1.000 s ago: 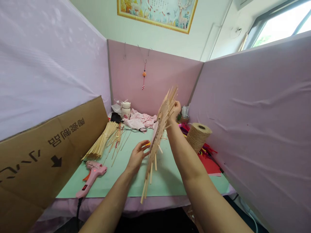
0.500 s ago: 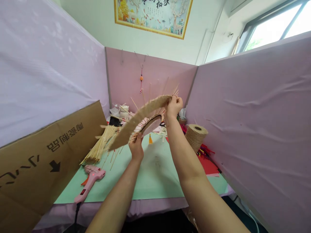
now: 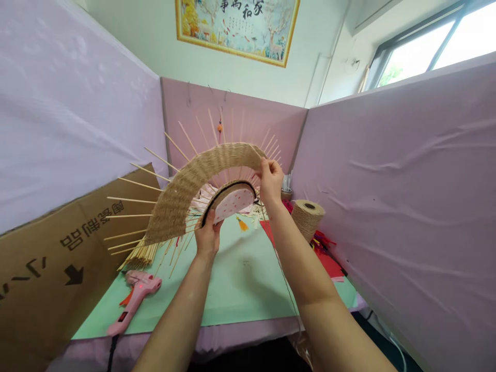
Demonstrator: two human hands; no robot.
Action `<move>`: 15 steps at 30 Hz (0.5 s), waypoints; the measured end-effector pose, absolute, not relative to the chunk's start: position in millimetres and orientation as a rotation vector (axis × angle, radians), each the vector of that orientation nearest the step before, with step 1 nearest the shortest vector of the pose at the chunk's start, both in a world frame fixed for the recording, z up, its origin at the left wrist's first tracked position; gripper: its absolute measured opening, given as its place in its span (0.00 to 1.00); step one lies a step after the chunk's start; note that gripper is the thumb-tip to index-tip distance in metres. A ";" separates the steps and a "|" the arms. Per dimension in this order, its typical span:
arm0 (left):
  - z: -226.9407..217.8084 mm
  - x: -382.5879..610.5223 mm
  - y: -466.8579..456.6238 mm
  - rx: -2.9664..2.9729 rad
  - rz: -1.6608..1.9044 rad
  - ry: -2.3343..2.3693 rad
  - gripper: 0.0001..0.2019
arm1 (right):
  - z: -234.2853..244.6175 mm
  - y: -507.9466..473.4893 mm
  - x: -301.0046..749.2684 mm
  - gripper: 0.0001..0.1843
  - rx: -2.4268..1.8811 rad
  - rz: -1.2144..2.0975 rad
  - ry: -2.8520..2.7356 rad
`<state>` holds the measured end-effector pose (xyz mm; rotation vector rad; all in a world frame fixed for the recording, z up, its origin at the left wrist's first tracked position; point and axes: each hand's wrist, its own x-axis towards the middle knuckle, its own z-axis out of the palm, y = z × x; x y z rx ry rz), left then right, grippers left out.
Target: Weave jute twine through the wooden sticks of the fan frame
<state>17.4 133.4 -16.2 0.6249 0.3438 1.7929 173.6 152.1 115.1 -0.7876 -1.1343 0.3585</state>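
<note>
1. Two bare hands, seen from the head camera, hold a fan-shaped piece (image 3: pixel 205 168) tilted up above the green counter (image 3: pixel 240 294).
2. Left hand (image 3: pixel 208 233): its grip is clasped about the lower left end of the pink spotted half-round (image 3: pixel 232 203) at the fan's centre, thumb on the near side.
3. Right hand (image 3: pixel 271 178): its grip is pinched nearly together on the right end of the woven band; a thin strand (image 3: pixel 287 285) trails below, beside the forearm.
4. Pale sticks spread like rays beyond the band, their tips bare.
5. Over on the left I see a pink glue gun (image 3: pixel 134 300) lying near a bundle of sticks (image 3: pixel 141 256), with a printed cardboard panel (image 3: pixel 96 243) standing alongside.
6. Off to the right, a spool of twine (image 3: pixel 307 219) sits near some red sheets (image 3: pixel 329 264).
7. Between the forearms, farther back, lies a yellow-orange tassel (image 3: pixel 242 225).
</note>
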 end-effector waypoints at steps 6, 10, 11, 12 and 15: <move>14.5 -8.6 138.9 0.664 1.785 0.244 0.19 | 77.8 104.3 197.5 0.21 -0.912 0.515 -1.174; 24.0 -19.0 145.6 0.694 1.699 0.195 0.14 | 55.8 70.5 216.4 0.20 -0.966 0.630 -1.192; 23.3 -20.3 147.8 0.688 1.663 0.198 0.13 | 50.7 62.7 220.0 0.19 -0.963 0.654 -1.161; 21.1 -21.3 150.1 0.680 1.622 0.203 0.12 | 45.4 55.3 223.0 0.19 -0.961 0.668 -1.120; 6.8 -22.0 156.9 0.657 1.468 0.236 0.14 | 26.7 35.4 229.8 0.18 -0.985 0.682 -1.009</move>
